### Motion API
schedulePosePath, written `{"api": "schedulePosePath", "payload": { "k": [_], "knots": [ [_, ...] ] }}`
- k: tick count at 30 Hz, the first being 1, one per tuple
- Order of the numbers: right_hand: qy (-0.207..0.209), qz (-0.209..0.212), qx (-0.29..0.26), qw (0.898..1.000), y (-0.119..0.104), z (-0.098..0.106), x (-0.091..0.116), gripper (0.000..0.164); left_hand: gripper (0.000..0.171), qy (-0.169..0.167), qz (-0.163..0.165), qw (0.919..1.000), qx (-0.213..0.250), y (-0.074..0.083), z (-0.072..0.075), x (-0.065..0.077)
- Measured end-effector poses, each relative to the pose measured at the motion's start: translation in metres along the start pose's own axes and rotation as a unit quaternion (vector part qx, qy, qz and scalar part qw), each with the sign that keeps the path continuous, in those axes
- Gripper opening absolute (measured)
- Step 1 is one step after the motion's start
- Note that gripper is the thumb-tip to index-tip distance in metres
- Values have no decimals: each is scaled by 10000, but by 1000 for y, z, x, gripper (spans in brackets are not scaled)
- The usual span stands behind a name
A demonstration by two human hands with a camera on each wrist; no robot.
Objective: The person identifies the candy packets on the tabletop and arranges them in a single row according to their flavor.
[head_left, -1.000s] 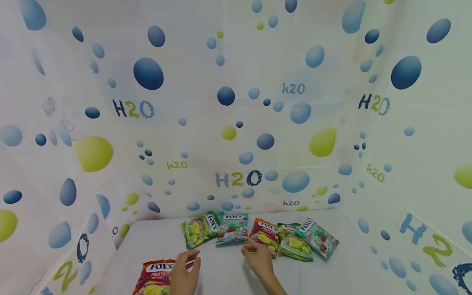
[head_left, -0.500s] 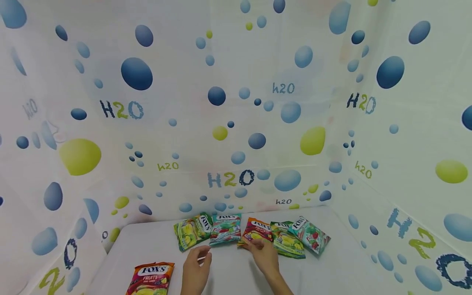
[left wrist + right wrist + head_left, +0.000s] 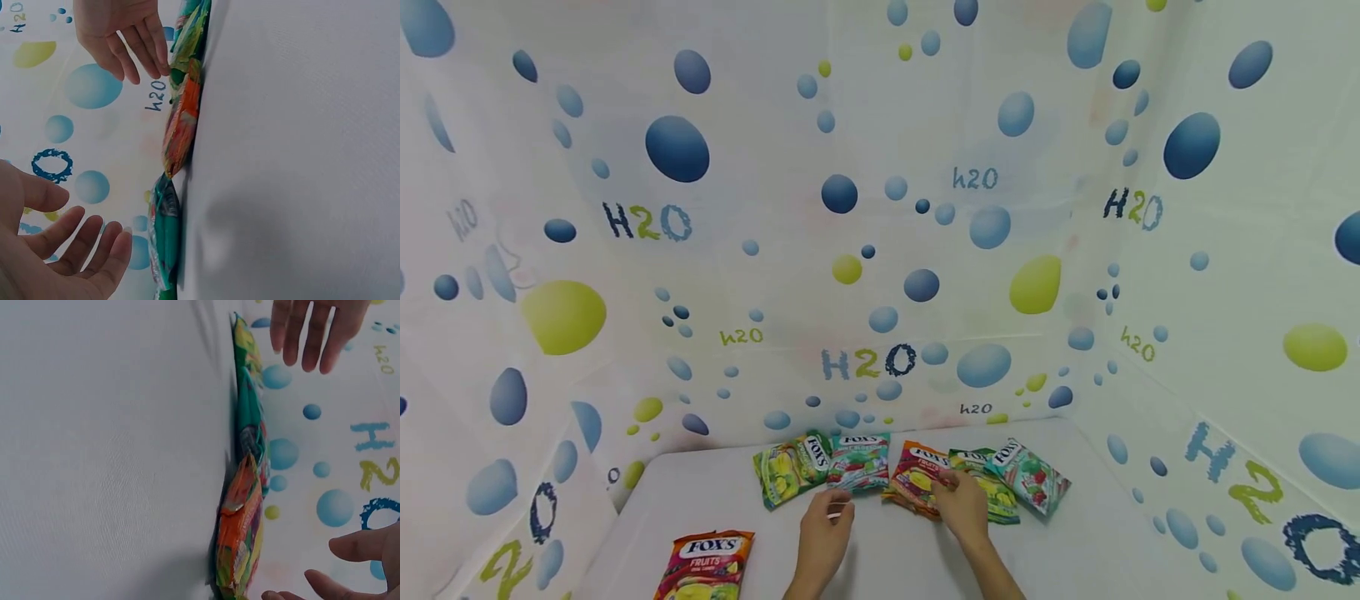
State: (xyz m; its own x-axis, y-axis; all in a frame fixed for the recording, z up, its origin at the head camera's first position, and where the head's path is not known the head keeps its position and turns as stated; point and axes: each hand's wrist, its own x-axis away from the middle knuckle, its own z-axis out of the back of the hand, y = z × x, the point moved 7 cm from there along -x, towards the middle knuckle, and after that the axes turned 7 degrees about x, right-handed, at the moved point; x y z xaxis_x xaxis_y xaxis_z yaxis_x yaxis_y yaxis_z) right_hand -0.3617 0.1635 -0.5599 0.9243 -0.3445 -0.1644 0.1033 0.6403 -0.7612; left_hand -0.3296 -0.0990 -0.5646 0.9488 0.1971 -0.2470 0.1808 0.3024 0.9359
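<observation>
A red Fox's packet (image 3: 916, 477) lies at the back of the worktop (image 3: 880, 558), between a teal packet (image 3: 859, 464) and a green packet (image 3: 1000, 498). Near it, the right hand (image 3: 964, 504) is empty, fingers loosely spread; the left hand (image 3: 824, 531), equally relaxed and unladen, is near the teal one. Another red packet (image 3: 703, 568) lies further left.

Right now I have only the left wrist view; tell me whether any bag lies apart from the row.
Observer: Yes. In the head view, a lone red bag lies nearer the person, to the left of the left hand.
Operator: Read me the front of the middle bag in the row.
Observer: The red row bag, partly hidden behind the right hand, shows the name FOX'S.
Operator: Now describe the row's right end.
Observer: The last teal bag lies slanted, partly over the green bag beside it.
</observation>
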Motion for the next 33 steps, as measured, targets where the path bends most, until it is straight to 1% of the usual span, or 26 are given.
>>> {"api": "schedulePosePath", "payload": {
  "k": [3, 4, 7, 12, 15, 18, 20, 22, 24, 27, 31, 33],
  "knots": [
    [-23, 86, 129, 9999, 2, -2, -3, 25, 17, -42, -55, 10000, 8, -4, -7, -2],
    [-27, 155, 168, 9997, 2, -3, -4, 23, 17, -59, -75, 10000, -13, -5, -10, -4],
    [-84, 183, 191, 9996, 4, -6, -6, 20, 17, -128, -154, 9998, -46, -9, -19, -10],
    [-158, 216, 371, 9990, 7, -11, -9, 20, 20, -290, -103, 9994, -148, -18, -34, -17],
    [-309, 363, 547, 9974, 5, -13, -11, 20, 21, -371, -55, 9992, -140, -22, -42, -21],
    [-516, 457, 659, 9954, 3, -14, -11, 22, 20, -474, -158, 9986, -165, -24, -51, -22],
    [-595, 491, 724, 9944, 2, -14, -11, 22, 20, -556, -171, 9981, -196, -26, -57, -23],
    [-678, 471, 778, 9935, 3, -15, -12, 18, 19, -600, -165, 9977, -249, -28, -63, -22],
    [-750, 459, 777, 9931, 4, -15, -12, 15, 18, -619, -89, 9977, -252, -31, -67, -22],
    [-819, 524, 785, 9922, 5, -16, -15, 15, 18, -573, 59, 9980, -252, -34, -71, -23],
    [-646, 571, 875, 9924, 7, -15, -20, 15, 19, -507, 75, 9983, -283, -35, -76, -26],
    [-509, 487, 910, 9934, 10, -14, -23, 18, 21, -503, 99, 9982, -306, -36, -79, -27]
  ]
}}
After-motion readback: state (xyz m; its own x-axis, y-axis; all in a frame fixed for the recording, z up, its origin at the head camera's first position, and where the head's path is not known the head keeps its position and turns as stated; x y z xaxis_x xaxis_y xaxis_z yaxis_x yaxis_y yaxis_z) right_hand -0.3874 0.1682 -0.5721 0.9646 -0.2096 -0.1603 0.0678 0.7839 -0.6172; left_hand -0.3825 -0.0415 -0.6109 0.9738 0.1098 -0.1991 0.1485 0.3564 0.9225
